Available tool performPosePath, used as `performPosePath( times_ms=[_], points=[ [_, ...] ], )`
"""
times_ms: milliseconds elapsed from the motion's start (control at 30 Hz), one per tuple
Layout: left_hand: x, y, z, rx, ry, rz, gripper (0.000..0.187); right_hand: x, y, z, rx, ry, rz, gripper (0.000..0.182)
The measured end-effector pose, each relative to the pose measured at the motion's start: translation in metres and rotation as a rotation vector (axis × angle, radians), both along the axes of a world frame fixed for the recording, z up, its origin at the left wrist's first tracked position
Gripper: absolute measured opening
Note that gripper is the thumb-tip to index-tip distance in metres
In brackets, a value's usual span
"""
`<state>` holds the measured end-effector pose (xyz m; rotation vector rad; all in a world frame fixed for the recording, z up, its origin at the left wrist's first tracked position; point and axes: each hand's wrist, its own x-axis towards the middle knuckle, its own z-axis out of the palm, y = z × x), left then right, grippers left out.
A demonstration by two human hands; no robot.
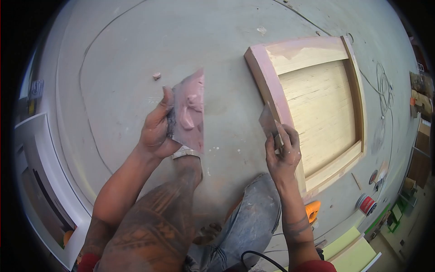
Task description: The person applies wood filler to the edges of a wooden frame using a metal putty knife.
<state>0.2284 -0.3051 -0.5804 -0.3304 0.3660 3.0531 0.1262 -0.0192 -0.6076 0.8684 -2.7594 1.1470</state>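
My left hand (157, 124) grips the near edge of a flat putty board (186, 136), its thumb up along the side. Pink putty (192, 109) lies in soft lumps on the board's face. In my right hand (284, 152) is a putty knife (268, 119), its blade pointing up and away, right at the left side of a wooden frame (312, 180). The frame has a recessed plywood panel (319, 118). Pink putty coats its left side and part of its top rail, while the lower rail shows bare wood.
A grey floor surrounds the frame, with a small pink lump (157, 76) on it. Coiled cable (384, 86) lies to the right. Near my right forearm are an orange-handled tool (312, 211), a tub (365, 205) and pale green boards (349, 247). A white framed piece (50, 181) stands left.
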Motion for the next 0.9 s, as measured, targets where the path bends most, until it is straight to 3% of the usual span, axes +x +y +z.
performPosePath(
  times_ms=[67, 100, 200, 233, 900],
  points=[
    [0.003, 0.004, -0.008, -0.007, -0.050, 0.008, 0.056, -0.007, 0.006, -0.013, 0.094, -0.030, -0.049, 0.047],
    [0.003, 0.004, -0.010, 0.012, 0.021, -0.045, 0.057, -0.015, 0.002, -0.018, 0.053, 0.102, -0.038, 0.041],
    [0.008, 0.007, -0.012, 0.083, -0.024, -0.053, 0.057, -0.035, 0.000, -0.031, 0.082, 0.174, -0.026, 0.032],
    [0.010, 0.006, -0.013, 0.060, -0.032, -0.042, 0.057, -0.039, -0.002, -0.032, 0.083, 0.090, -0.067, 0.024],
    [0.014, -0.004, -0.002, -0.061, -0.115, -0.027, 0.057, -0.130, -0.127, -0.042, -0.108, 0.262, 0.019, 0.021]
  ],
)
